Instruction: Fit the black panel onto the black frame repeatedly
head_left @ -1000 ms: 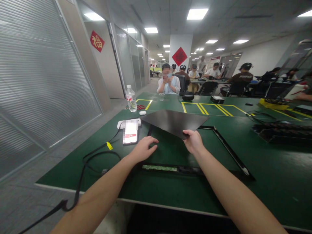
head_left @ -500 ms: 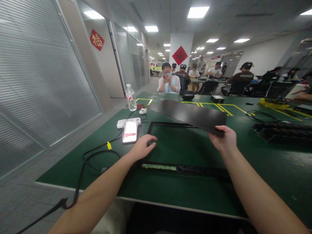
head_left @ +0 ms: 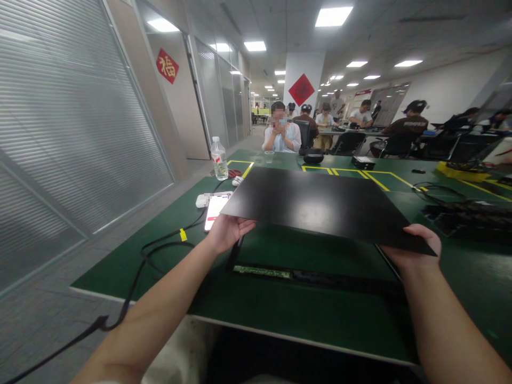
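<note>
A thin, flat black panel (head_left: 312, 202) with a glossy sheen is held tilted above the table between my hands. My left hand (head_left: 230, 232) is at its near left corner, fingers curled beneath the edge. At the near right corner, my right hand (head_left: 420, 248) grips the panel with the thumb on top and the fingers below. Under the panel, a black rectangular frame (head_left: 344, 280) lies on the table, partly hidden. A green circuit board strip (head_left: 262, 272) runs along the frame's near side.
On the green table (head_left: 132, 256), a lit phone (head_left: 214, 213), a water bottle (head_left: 219, 160) and a black cable (head_left: 144, 253) lie to the left. Red-handled scissors (head_left: 235, 173) are behind. Dark parts (head_left: 460, 218) sit at right. A person (head_left: 282, 136) sits across.
The panel has turned broad face toward me and come nearer. My left hand has moved up to its left corner; my right hand has shifted right and slightly down with it.
</note>
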Demonstrator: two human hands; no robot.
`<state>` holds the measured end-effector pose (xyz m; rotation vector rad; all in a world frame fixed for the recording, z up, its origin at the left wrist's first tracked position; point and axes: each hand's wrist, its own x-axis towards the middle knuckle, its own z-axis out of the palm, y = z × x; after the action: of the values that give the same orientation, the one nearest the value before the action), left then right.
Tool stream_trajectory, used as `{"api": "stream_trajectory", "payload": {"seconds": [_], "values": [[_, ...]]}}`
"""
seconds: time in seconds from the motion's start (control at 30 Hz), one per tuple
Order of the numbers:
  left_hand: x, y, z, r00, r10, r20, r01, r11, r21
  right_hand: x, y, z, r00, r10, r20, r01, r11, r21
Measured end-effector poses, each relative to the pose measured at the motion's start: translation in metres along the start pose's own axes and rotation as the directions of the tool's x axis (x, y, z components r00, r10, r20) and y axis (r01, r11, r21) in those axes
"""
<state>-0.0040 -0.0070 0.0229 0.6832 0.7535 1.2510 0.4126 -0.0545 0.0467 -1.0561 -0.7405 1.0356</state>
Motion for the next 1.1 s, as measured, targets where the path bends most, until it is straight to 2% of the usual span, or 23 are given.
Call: {"api": "stream_trajectory", "payload": {"seconds": [0.17,0.3,0.53,0.73,0.8,0.87,0.93,1.0,1.1], "values": [[-0.003,0.012,-0.011,0.997,0.068,-0.039,-0.074,0.980,-0.186,-0.003,0.003,0.001,0.996,-0.040,0.075,0.047,0.996,-0.081],[0.000,0.023,-0.020,0.988,0.135,-0.078,-0.149,0.967,-0.205,-0.001,0.005,-0.002,0.996,0.000,0.091,0.011,0.993,-0.121],[-0.004,0.033,-0.025,0.969,0.203,-0.142,-0.231,0.947,-0.221,-0.001,0.008,0.004,0.974,0.159,0.161,-0.144,0.984,-0.102],[-0.009,0.040,-0.017,0.961,0.225,-0.163,-0.255,0.948,-0.191,0.000,0.012,0.009,0.904,0.321,0.282,-0.279,0.943,-0.180],[-0.012,0.040,-0.012,0.964,0.221,-0.146,-0.245,0.954,-0.174,0.006,0.015,0.005,0.918,0.314,0.243,-0.279,0.945,-0.169],[-0.014,0.038,-0.007,0.969,0.203,-0.142,-0.225,0.962,-0.155,0.014,0.020,-0.001,0.949,0.281,0.145,-0.253,0.950,-0.184],[-0.015,0.034,-0.004,0.972,0.199,-0.124,-0.215,0.968,-0.131,0.022,0.023,-0.008,0.970,0.242,-0.001,-0.238,0.951,-0.196],[-0.015,0.030,-0.002,0.973,0.217,-0.074,-0.224,0.970,-0.100,0.028,0.025,-0.013,0.968,0.218,-0.124,-0.240,0.948,-0.210],[-0.013,0.025,-0.002,0.972,0.236,-0.010,-0.236,0.970,-0.052,0.029,0.025,-0.016,0.959,0.194,-0.208,-0.244,0.936,-0.254]]}}
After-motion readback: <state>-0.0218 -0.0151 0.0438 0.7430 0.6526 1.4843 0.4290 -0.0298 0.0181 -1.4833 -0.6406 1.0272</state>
